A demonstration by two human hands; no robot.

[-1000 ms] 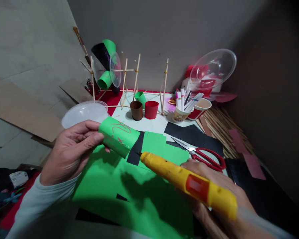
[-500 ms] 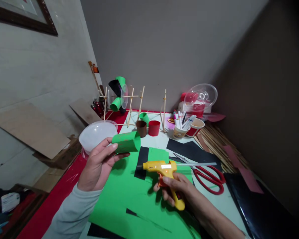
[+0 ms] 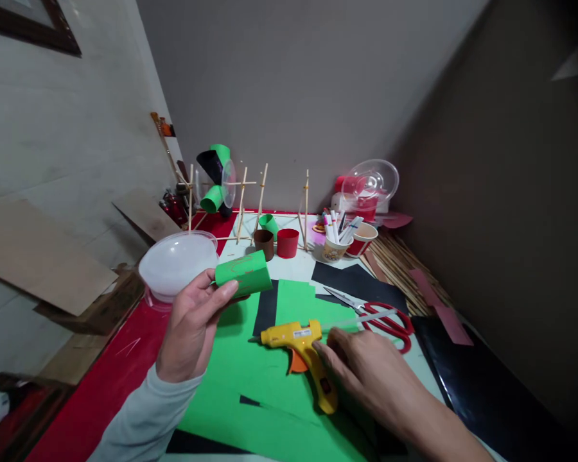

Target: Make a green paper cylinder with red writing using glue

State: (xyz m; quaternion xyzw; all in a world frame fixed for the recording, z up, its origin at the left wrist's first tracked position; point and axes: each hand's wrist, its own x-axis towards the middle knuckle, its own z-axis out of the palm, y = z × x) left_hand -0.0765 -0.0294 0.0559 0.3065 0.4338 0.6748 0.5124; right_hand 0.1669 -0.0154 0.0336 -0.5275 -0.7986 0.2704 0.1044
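Observation:
My left hand (image 3: pixel 192 324) grips a rolled green paper tube (image 3: pixel 245 274) with glue lines on it, held above the green paper sheet (image 3: pixel 250 378). A yellow glue gun (image 3: pixel 301 350) lies on that sheet, nozzle pointing left. My right hand (image 3: pixel 366 372) rests just right of the gun's handle, fingers stretched out and touching or almost touching it, holding nothing.
Red scissors (image 3: pixel 383 321) lie on black paper (image 3: pixel 356 282) to the right. Behind stand a brown cup (image 3: pixel 263 244), a red cup (image 3: pixel 288 242), a skewer frame (image 3: pixel 260 199), marker cups (image 3: pixel 337 240) and a clear bowl (image 3: pixel 176 263). Bamboo sticks (image 3: pixel 404 269) line the right wall.
My right hand has set the glue gun down on the green sheet and let go of it. The left hand keeps the green tube, shifted slightly.

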